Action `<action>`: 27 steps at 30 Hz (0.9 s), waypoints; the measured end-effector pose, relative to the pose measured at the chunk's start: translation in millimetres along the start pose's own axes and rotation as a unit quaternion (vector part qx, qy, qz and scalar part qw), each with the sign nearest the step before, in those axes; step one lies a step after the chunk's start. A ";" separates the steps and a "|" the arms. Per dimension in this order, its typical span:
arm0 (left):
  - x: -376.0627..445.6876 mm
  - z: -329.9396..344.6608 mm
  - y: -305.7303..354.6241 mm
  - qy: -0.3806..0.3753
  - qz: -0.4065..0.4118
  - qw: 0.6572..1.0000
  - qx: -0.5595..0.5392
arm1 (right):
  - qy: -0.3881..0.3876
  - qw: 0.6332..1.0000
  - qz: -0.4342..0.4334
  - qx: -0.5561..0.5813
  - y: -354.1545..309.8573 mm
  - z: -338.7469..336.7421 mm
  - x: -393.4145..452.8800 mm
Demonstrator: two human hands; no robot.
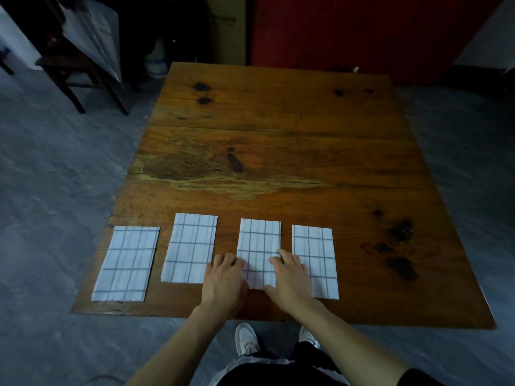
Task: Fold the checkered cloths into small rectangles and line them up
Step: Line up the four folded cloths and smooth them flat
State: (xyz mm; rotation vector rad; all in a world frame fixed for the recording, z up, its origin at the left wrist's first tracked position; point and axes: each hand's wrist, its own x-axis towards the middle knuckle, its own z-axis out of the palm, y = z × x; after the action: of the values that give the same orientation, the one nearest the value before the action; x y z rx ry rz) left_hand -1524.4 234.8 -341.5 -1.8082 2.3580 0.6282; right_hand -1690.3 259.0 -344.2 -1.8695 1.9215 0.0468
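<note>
Several white cloths with dark grid lines lie folded into small rectangles in a row along the near edge of the wooden table (278,135). From the left these are the first cloth (126,263), the second cloth (191,246), the third cloth (259,240) and the fourth cloth (315,246). My left hand (224,280) rests on the third cloth's left edge, its fingers curled down on the fabric. My right hand (289,280) lies on that cloth's right edge and overlaps the fourth cloth, fingers bent and pressing down. Both hands hide the third cloth's lower part.
The table's far half is bare wood with dark knots. A dark wooden chair (72,73) stands on the grey floor at the far left. A cardboard box (227,29) and a red panel (362,32) stand behind the table. My white shoes (246,341) are below the near edge.
</note>
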 end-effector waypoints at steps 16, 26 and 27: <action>31.8 -10.5 -0.4 -0.018 -0.020 0.999 -0.026 | 0.012 1.000 0.020 -0.008 0.3 -3.6 4.5; 21.6 -0.4 6.4 -0.016 -0.008 1.000 -0.018 | 0.017 1.000 0.001 -0.021 -0.5 2.5 -1.8; 20.4 0.1 7.4 -0.014 -0.006 1.000 -0.019 | 0.017 1.000 0.001 -0.024 0.7 3.1 -2.6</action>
State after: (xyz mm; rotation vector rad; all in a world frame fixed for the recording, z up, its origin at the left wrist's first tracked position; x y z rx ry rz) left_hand -1537.2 218.0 -346.4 -1.8138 2.3316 0.6975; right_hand -1690.2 262.5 -346.3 -1.9119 1.9602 0.0633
